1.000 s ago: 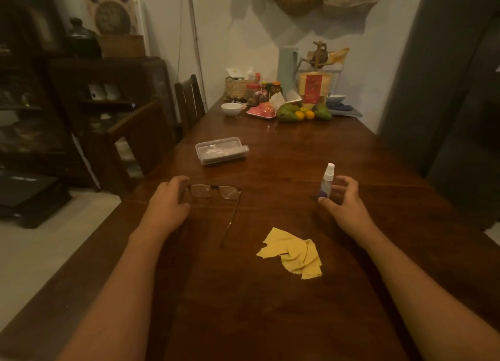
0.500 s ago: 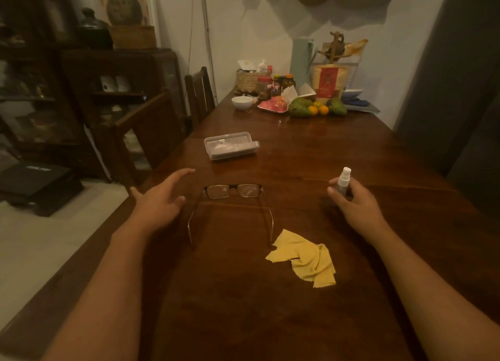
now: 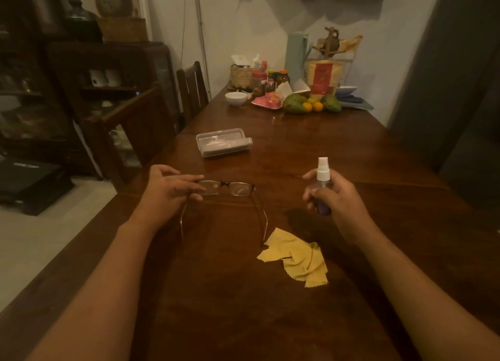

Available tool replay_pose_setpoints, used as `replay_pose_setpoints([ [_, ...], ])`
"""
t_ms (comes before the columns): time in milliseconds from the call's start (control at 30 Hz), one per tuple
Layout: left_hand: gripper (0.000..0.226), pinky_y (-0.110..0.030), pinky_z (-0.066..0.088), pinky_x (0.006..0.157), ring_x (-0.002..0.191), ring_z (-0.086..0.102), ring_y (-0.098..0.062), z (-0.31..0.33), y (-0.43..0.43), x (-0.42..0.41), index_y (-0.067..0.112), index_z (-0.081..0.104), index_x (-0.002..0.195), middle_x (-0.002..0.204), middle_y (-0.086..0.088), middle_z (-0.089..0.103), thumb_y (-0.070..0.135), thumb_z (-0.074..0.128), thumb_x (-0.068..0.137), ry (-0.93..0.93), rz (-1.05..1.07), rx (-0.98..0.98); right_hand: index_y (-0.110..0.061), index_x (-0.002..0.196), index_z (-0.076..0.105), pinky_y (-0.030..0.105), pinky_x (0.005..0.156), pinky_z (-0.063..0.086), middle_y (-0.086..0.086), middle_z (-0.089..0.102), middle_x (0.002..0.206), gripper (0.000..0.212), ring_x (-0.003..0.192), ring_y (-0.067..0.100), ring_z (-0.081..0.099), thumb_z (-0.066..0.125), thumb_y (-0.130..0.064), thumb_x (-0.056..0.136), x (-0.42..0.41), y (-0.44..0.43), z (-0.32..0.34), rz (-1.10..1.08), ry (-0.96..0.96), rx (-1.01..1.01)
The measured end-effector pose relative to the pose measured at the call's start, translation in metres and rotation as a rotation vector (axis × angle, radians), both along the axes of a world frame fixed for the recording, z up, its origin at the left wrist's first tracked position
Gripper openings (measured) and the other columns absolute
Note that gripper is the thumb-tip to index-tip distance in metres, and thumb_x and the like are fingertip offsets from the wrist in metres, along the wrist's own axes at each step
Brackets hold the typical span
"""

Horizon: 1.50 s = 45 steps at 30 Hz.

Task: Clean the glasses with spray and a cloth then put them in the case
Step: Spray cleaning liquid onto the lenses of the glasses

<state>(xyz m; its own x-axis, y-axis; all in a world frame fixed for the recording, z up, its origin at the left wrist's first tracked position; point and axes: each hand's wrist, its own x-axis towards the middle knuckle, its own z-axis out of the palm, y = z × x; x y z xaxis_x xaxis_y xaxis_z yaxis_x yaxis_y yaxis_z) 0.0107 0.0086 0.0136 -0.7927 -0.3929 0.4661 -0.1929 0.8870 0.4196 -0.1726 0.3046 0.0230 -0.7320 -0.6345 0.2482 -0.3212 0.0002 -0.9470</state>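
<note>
Dark-framed glasses (image 3: 238,189) with both arms unfolded sit at the middle of the wooden table (image 3: 297,149). My left hand (image 3: 169,191) pinches their left lens corner between thumb and fingers. To the right, my right hand (image 3: 334,198) grips a small clear spray bottle (image 3: 322,175) with a white nozzle, lifted off the table and held upright. A crumpled yellow cloth (image 3: 296,258) lies on the table between my forearms, near the right arm tip of the glasses. The translucent glasses case (image 3: 223,142) lies closed further back.
Wooden chairs (image 3: 140,122) stand along the table's left edge. At the far end are a white bowl (image 3: 236,98), a pink plate, fruit (image 3: 295,105), jars, a basket and a jug. A dark cabinet stands at the left.
My left hand moved right and took hold of the glasses' left corner. My right hand closed round the spray bottle and lifted it off the table.
</note>
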Motion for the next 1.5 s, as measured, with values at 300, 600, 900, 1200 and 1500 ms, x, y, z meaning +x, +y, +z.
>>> replay_pose_setpoints([
  [300, 0.027, -0.02, 0.038, 0.076, 0.098, 0.029, -0.007, 0.012, 0.013, 0.01, 0.053, 0.064, 0.081, 0.099, 0.021, 0.054, 0.055, 0.072, 0.055, 0.05, 0.007, 0.039, -0.024, 0.089, 0.063, 0.023, 0.055, 0.047, -0.003, 0.062, 0.069, 0.027, 0.06, 0.01, 0.057, 0.054, -0.049, 0.089, 0.026, -0.004, 0.014, 0.139, -0.231, -0.113],
  [600, 0.028, -0.015, 0.035, 0.077, 0.098, 0.038, 0.001, 0.019, 0.042, 0.011, 0.038, 0.071, 0.075, 0.106, 0.014, 0.045, 0.015, 0.084, 0.067, 0.144, 0.061, 0.356, -0.024, 0.081, 0.068, 0.024, 0.054, 0.043, -0.001, 0.059, 0.07, 0.044, 0.06, 0.013, 0.052, 0.045, -0.06, 0.094, 0.032, 0.002, 0.021, 0.269, -0.429, -0.219],
  [900, 0.017, -0.003, 0.038, 0.068, 0.085, 0.04, 0.011, 0.019, 0.051, 0.003, 0.023, 0.077, 0.082, 0.107, -0.01, 0.065, 0.017, 0.08, 0.067, 0.228, 0.045, 0.426, -0.035, 0.097, 0.066, 0.024, 0.057, 0.052, 0.001, 0.071, 0.081, 0.023, 0.068, 0.018, 0.066, 0.067, -0.055, 0.085, 0.04, -0.005, 0.015, 0.231, -0.285, -0.13],
  [1200, 0.051, -0.024, 0.042, 0.079, 0.103, 0.049, -0.018, 0.025, 0.057, 0.003, 0.057, 0.073, 0.073, 0.084, 0.015, 0.071, 0.006, 0.08, 0.069, 0.331, -0.112, 0.397, -0.025, 0.074, 0.069, 0.019, 0.049, 0.04, -0.005, 0.054, 0.057, 0.059, 0.049, 0.008, 0.047, 0.04, -0.074, 0.09, 0.04, -0.018, 0.005, 0.218, -0.29, 0.023],
  [1500, 0.012, -0.029, 0.044, 0.088, 0.102, 0.054, -0.005, 0.033, 0.083, 0.002, 0.028, 0.073, 0.071, 0.08, 0.012, 0.072, 0.019, 0.075, 0.063, 0.302, -0.242, 0.431, -0.028, 0.067, 0.061, 0.027, 0.056, 0.041, -0.005, 0.053, 0.062, 0.05, 0.053, 0.01, 0.047, 0.052, -0.074, 0.086, 0.029, -0.016, 0.0, 0.16, -0.438, -0.008],
])
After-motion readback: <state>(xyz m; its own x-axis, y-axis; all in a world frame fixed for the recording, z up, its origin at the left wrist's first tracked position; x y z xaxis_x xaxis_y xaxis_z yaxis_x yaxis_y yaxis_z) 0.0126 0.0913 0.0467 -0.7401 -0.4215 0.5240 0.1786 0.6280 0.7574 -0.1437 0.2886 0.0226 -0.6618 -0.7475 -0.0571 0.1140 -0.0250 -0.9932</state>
